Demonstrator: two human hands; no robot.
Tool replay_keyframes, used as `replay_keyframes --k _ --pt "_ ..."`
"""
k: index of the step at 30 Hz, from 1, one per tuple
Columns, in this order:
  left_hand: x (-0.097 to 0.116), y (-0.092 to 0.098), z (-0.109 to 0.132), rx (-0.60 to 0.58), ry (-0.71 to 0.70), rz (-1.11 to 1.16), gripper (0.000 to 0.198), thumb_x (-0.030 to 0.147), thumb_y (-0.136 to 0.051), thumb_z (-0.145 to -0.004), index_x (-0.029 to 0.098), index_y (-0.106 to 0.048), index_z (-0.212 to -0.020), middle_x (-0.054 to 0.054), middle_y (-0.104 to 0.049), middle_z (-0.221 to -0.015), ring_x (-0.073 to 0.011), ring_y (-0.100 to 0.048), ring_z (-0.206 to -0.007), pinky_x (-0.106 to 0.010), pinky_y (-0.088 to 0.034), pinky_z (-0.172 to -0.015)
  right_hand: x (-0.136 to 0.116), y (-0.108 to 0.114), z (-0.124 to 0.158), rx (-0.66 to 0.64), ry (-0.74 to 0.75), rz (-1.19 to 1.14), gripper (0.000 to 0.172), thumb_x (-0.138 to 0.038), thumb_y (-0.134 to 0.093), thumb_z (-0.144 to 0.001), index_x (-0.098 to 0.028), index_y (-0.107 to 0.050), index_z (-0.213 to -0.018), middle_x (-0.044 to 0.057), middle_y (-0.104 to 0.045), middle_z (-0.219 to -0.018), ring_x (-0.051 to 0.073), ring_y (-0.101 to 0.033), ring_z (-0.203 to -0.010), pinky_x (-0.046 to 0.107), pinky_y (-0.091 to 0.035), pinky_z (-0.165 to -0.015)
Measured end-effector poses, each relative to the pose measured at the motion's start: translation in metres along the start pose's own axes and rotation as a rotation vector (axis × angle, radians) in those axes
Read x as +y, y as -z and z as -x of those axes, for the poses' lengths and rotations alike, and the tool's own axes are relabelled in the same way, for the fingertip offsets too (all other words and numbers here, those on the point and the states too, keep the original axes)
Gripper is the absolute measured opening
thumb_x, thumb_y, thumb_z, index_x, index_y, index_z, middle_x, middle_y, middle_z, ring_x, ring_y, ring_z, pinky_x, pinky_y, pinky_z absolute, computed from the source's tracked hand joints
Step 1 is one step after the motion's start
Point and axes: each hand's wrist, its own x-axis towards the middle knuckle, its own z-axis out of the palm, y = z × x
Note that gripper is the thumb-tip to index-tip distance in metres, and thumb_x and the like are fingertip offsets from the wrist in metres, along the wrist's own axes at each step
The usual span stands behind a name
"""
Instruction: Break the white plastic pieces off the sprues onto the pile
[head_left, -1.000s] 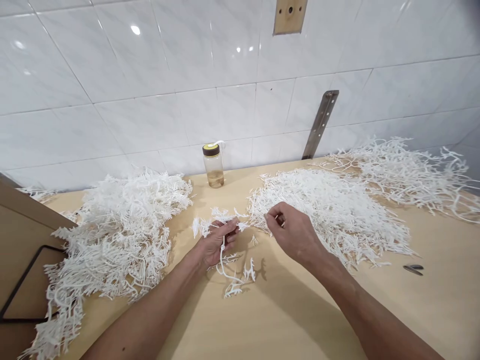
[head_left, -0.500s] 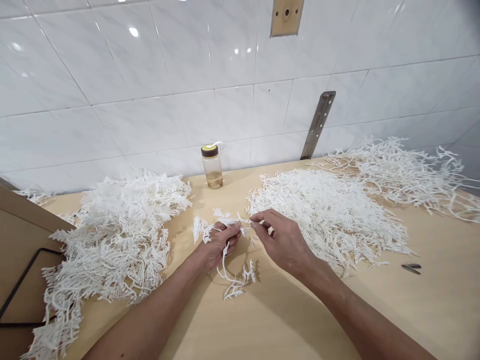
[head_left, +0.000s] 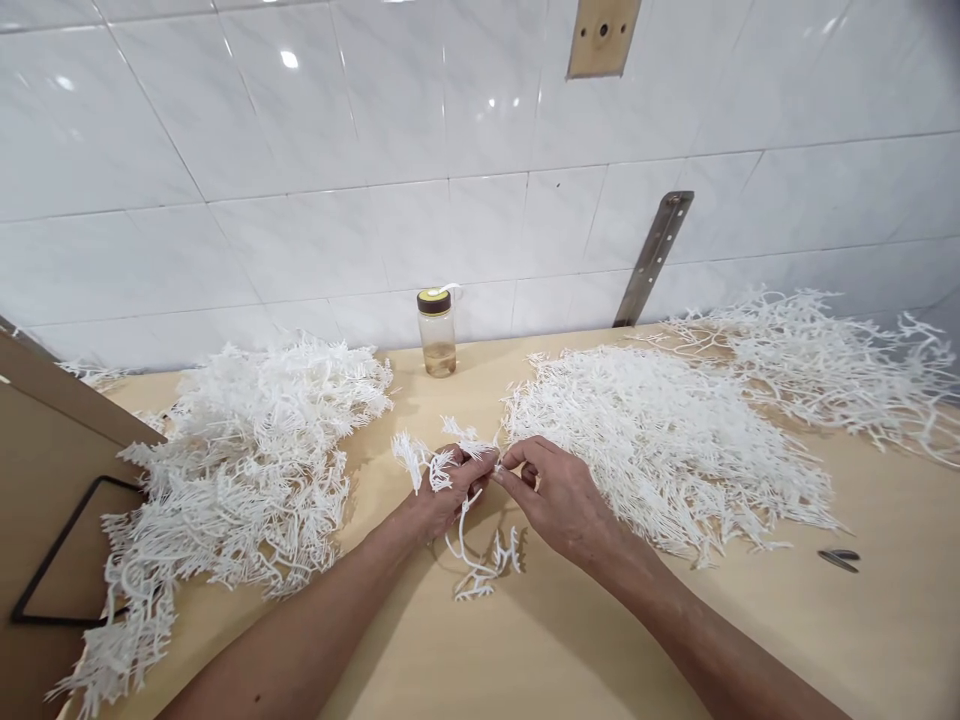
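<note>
A white branched strand [head_left: 466, 548] hangs from my left hand [head_left: 448, 492], whose fingers are closed on it. Feathery white tips of the same material stick out above and to the left of that hand. My right hand [head_left: 553, 492] has thumb and forefinger pinched against the strand's end, touching the left fingertips. To the right of the hands lies a wide pile of short white pieces [head_left: 667, 440]. Another fluffy white pile [head_left: 255, 460] spreads on the left.
A bottle [head_left: 437, 335] with a dark and yellow lid stands near the tiled wall. Longer white strands [head_left: 832, 350] lie at the back right. Small snips [head_left: 838, 560] rest at the right. A brown box [head_left: 60, 500] with a black frame is at the left edge.
My right hand has come down and left, so its fingertips now meet my left hand at the strand. The whole view has shifted slightly.
</note>
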Motion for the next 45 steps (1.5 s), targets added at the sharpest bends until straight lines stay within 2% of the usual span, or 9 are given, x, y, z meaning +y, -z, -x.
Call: replay_keyframes --k 3,8,12,19,27,36,41,45 --pt "0.000 0.001 0.002 -0.056 -0.052 -0.075 0.049 0.050 -0.082 -0.063 0.016 -0.049 -0.051 0.005 -0.042 -0.048 -0.0062 -0.036 -0.046 -0.023 -0.024 -0.046 -0.002 0.001 0.000 -0.031 -0.023 -0.022 0.009 -0.025 -0.058 -0.089 -0.021 -0.062 -0.082 0.002 -0.066 -0.083 0.017 -0.061 -0.073 0.030 -0.045 -0.067" --pt "0.003 -0.001 0.004 -0.051 -0.077 -0.115 0.048 0.051 -0.082 -0.061 0.016 -0.050 -0.052 0.005 -0.041 -0.046 -0.0066 -0.034 -0.045 -0.025 -0.023 -0.046 -0.001 0.006 -0.002 -0.139 -0.150 -0.063 0.017 -0.031 -0.055 -0.089 -0.022 -0.065 -0.080 0.000 -0.065 -0.075 0.016 -0.059 -0.067 0.029 -0.043 -0.060" --pt "0.000 0.000 0.001 -0.062 -0.047 -0.107 0.048 0.054 -0.081 -0.063 0.016 -0.053 -0.052 0.005 -0.042 -0.043 -0.0063 -0.034 -0.041 -0.025 -0.021 -0.043 0.003 0.008 -0.005 -0.186 -0.184 -0.111 0.019 -0.033 -0.053 -0.089 -0.022 -0.063 -0.078 -0.002 -0.063 -0.068 0.015 -0.057 -0.061 0.027 -0.042 -0.056" --pt "-0.005 0.004 -0.004 -0.049 -0.011 -0.063 0.050 0.053 -0.081 -0.063 0.017 -0.050 -0.052 0.005 -0.042 -0.044 -0.0059 -0.035 -0.041 -0.024 -0.022 -0.042 0.002 0.003 -0.003 -0.095 -0.137 -0.095 0.014 -0.031 -0.055 -0.088 -0.021 -0.065 -0.084 0.000 -0.066 -0.073 0.016 -0.058 -0.065 0.028 -0.043 -0.058" --pt "-0.002 0.001 0.000 -0.029 -0.019 0.000 0.051 0.049 -0.083 -0.064 0.017 -0.045 -0.052 0.007 -0.038 -0.045 -0.0051 -0.032 -0.043 -0.023 -0.020 -0.043 0.001 -0.004 -0.001 0.044 0.047 -0.045 0.011 -0.023 -0.054 -0.091 -0.019 -0.063 -0.086 0.004 -0.066 -0.084 0.016 -0.059 -0.070 0.031 -0.047 -0.066" --pt "-0.004 -0.003 0.000 0.039 -0.045 0.043 0.051 0.047 -0.085 -0.062 0.018 -0.043 -0.054 0.008 -0.038 -0.046 -0.0047 -0.032 -0.043 -0.022 -0.021 -0.043 0.003 -0.008 0.001 0.063 0.083 0.016 0.006 -0.019 -0.055 -0.091 -0.020 -0.060 -0.094 0.004 -0.063 -0.091 0.015 -0.057 -0.066 0.031 -0.046 -0.066" --pt "0.001 -0.004 0.002 -0.018 0.021 0.063 0.049 0.047 -0.086 -0.059 0.017 -0.047 -0.056 0.008 -0.038 -0.045 -0.0035 -0.030 -0.041 -0.022 -0.019 -0.042 0.002 -0.008 0.001 0.045 0.063 0.009 0.005 -0.019 -0.055 -0.091 -0.020 -0.060 -0.091 0.003 -0.063 -0.089 0.015 -0.057 -0.066 0.031 -0.045 -0.066" --pt "-0.002 -0.002 0.000 -0.043 0.014 0.062 0.048 0.047 -0.085 -0.060 0.017 -0.048 -0.056 0.008 -0.038 -0.046 -0.0039 -0.030 -0.041 -0.021 -0.019 -0.041 0.000 -0.007 0.000 0.033 0.063 -0.020 0.006 -0.020 -0.055 -0.091 -0.020 -0.059 -0.087 0.003 -0.063 -0.086 0.016 -0.058 -0.070 0.031 -0.046 -0.067"
